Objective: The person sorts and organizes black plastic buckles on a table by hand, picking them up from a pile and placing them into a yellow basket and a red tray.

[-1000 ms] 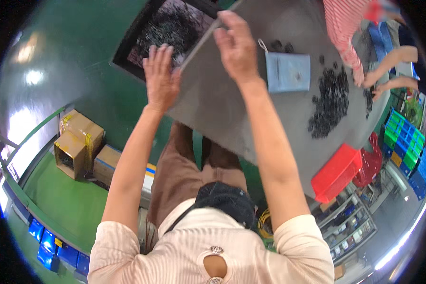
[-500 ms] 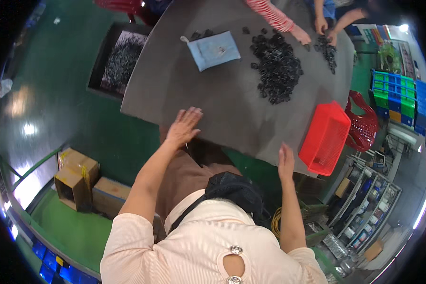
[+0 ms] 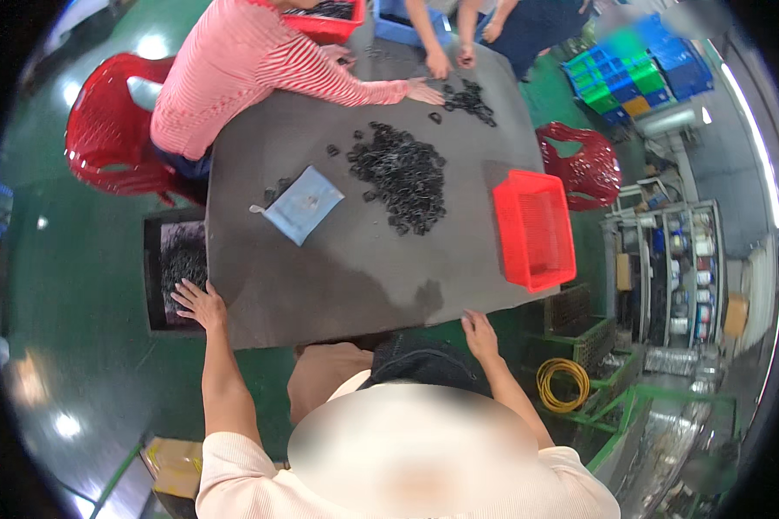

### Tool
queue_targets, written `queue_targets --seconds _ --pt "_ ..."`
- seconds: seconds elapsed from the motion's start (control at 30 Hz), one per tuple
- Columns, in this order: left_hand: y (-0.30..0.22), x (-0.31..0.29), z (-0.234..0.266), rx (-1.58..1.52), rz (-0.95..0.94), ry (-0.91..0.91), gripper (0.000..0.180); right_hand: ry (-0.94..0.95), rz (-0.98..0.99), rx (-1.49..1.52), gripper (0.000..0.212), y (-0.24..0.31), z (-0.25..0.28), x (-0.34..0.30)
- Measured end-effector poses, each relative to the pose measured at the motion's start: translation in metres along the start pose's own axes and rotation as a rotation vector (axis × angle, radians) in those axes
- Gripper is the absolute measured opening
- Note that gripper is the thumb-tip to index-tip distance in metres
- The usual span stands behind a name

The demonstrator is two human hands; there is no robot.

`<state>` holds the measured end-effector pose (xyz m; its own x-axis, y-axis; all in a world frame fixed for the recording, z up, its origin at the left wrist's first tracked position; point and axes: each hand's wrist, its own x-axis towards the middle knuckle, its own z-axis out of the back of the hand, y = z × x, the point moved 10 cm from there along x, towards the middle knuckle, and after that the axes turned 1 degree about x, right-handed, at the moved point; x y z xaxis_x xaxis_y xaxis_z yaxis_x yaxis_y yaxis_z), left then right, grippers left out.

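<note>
My left hand (image 3: pixel 201 304) is open with its fingers spread, at the table's left front corner and above a black tray (image 3: pixel 153 285) of small dark pieces. Beside the front edge of the grey table (image 3: pixel 320 294), my right hand (image 3: pixel 479 336) shows loosely parted fingers and nothing in its grasp. Farther in lies a large heap of small black parts (image 3: pixel 402 177). To its left rests a light blue cloth pouch (image 3: pixel 305 206), with a few black pieces beside it. A red plastic basket (image 3: pixel 509 229) stands at the table's right side.
A person in a striped sleeve (image 3: pixel 320 78) and another person's hands (image 3: pixel 439 62) are at the far side, by a smaller black pile (image 3: pixel 469 102). Red chairs (image 3: pixel 112 121) flank the table. A coiled yellow hose (image 3: pixel 563 385) and shelving (image 3: pixel 675 268) are at right.
The view has shifted, showing more of the people and chairs. My left hand has moved left, off the front edge to the corner. My right hand has come to the table edge.
</note>
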<state>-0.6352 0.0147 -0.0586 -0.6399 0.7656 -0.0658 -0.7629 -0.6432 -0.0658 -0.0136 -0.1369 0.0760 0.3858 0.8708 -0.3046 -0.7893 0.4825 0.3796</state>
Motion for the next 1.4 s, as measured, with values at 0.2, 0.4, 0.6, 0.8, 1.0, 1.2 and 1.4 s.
queue_targets --seconds 0.2,0.4,0.6,0.8,1.0,1.2,1.4 --pt "-0.234 -0.090 0.018 -0.143 -0.976 0.081 0.060 -0.019 0.007 0.013 0.034 0.038 0.018 0.007" --pt "-0.359 -0.211 -0.001 -0.079 -1.535 0.051 0.063 -0.054 -0.019 -0.021 0.032 -0.002 0.030 -0.004" --pt "-0.336 -0.219 -0.015 -0.047 -1.533 0.260 0.065 -0.044 -0.213 -0.096 0.030 -0.075 0.046 -0.011" --pt "-0.178 -0.149 -0.009 -0.023 -1.145 0.373 0.070 -0.033 -0.164 -0.102 0.031 -0.053 0.030 0.029" --pt "-0.019 -0.060 -0.004 0.067 -0.649 0.165 0.069 0.024 0.021 -0.035 0.032 0.038 -0.002 0.046" --pt "0.044 -0.011 0.014 0.181 -0.072 0.120 0.060 0.117 -0.042 -0.007 0.029 0.032 -0.018 0.045" --pt "-0.197 -0.057 0.083 -0.353 -0.749 -0.073 0.070 0.136 0.081 0.059 0.028 0.036 -0.033 0.112"
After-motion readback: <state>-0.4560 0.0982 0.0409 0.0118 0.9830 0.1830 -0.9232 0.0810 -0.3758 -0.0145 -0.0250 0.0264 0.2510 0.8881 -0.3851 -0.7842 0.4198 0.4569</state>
